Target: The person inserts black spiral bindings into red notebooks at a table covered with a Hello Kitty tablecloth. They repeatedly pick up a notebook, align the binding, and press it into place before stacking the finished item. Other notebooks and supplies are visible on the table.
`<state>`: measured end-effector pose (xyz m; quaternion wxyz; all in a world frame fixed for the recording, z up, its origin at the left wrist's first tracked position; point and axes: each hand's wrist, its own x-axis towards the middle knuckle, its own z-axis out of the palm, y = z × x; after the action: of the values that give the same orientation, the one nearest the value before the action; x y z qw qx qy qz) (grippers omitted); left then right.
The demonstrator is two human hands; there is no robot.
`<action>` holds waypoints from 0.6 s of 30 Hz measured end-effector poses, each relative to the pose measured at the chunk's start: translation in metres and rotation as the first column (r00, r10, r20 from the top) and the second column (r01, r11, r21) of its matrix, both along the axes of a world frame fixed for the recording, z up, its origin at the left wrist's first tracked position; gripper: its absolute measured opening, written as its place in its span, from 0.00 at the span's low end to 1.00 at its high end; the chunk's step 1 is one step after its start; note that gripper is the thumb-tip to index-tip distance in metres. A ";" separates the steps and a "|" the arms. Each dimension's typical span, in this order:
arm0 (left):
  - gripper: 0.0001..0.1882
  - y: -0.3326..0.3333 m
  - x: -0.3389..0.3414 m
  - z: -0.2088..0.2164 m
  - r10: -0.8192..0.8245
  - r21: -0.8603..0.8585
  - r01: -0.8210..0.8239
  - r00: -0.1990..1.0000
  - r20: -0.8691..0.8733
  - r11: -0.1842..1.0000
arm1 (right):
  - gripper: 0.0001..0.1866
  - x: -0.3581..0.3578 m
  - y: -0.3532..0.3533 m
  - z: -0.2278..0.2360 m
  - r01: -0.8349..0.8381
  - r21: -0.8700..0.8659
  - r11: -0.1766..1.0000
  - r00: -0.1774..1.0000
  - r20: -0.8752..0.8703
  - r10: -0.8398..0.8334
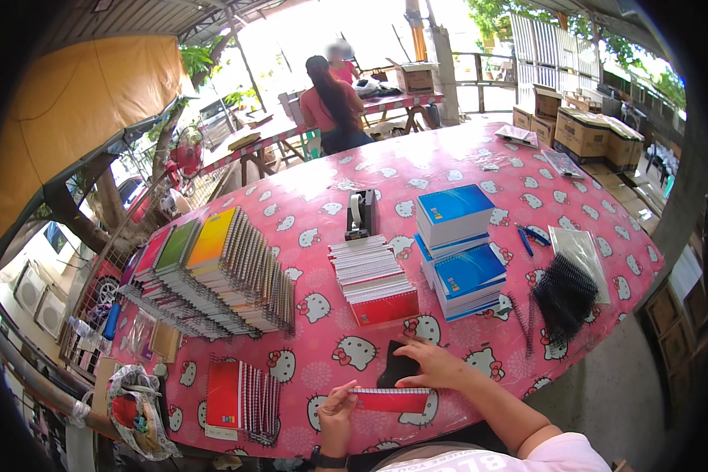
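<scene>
My left hand (338,407) is closed on the left end of a small red notebook (392,400), which lies at the near edge of the table. A row of holes or binding shows along the notebook's upper edge. My right hand (433,366) has its fingers spread over a flat black object (396,366) whose kind I cannot make out; the thumb comes near the notebook's upper edge. Just beyond stands a row of red-covered, unbound-looking notebooks (381,307). To the left, spiral-bound red notebooks (244,397) sit in a stack.
Piles of blue notebooks (470,277) stand right of centre, with black spiral coils (565,295) and blue-handled pliers (527,238) beyond. A tape dispenser (361,214) sits further back. Tall stacks of colourful spiral notebooks (220,271) rise at left. Two people (332,110) are at another table.
</scene>
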<state>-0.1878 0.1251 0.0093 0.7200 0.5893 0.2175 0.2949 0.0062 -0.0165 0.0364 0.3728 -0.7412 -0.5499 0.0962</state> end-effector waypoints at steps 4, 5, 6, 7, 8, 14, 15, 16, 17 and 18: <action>0.14 -0.002 -0.004 0.016 -0.031 0.098 0.028 0.999 0.031 0.995 | 0.23 -0.023 0.000 0.030 -0.155 0.199 0.968 0.988 0.029 0.153; 0.14 -0.005 0.000 0.022 -0.056 0.133 0.052 0.998 0.022 0.990 | 0.21 -0.032 -0.001 0.039 -0.192 0.226 0.955 0.977 -0.044 0.207; 0.14 -0.007 0.004 0.024 -0.079 0.139 0.073 0.996 0.038 0.988 | 0.20 -0.039 -0.001 0.040 -0.151 0.216 0.965 0.981 -0.084 0.172; 0.13 -0.009 0.007 0.027 -0.093 0.154 0.084 0.994 0.056 0.985 | 0.18 -0.044 0.001 0.041 -0.118 0.213 0.970 0.982 -0.120 0.146; 0.13 -0.011 0.010 0.029 -0.108 0.168 0.094 0.991 0.075 0.981 | 0.17 -0.048 0.000 0.040 -0.086 0.209 0.974 0.981 -0.155 0.120; 0.11 -0.025 0.020 0.031 -0.053 -0.029 0.058 0.988 0.148 0.998 | 0.13 -0.054 -0.006 0.025 0.016 0.317 0.948 0.997 -0.077 0.009; 0.10 -0.027 0.022 0.031 -0.064 -0.007 0.066 0.989 0.131 0.998 | 0.12 -0.056 -0.010 0.028 0.041 0.319 0.947 0.995 -0.097 -0.010; 0.10 -0.028 0.024 0.034 -0.072 0.022 0.070 0.991 0.116 0.997 | 0.12 -0.057 -0.013 0.035 0.061 0.329 0.942 0.993 -0.115 -0.024; 0.09 -0.029 0.026 0.036 -0.079 0.051 0.074 0.992 0.103 0.996 | 0.11 -0.057 -0.014 0.039 0.080 0.338 0.938 0.991 -0.132 -0.037; 0.09 -0.030 0.028 0.037 -0.072 0.077 0.063 0.991 0.116 0.995 | 0.11 -0.056 -0.015 0.039 0.095 0.335 0.938 0.988 -0.149 -0.047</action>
<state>-0.1593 0.0951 0.0466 0.7191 0.6039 0.1434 0.3126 -0.0498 -0.0314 0.0751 0.5359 -0.6765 -0.5037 0.0373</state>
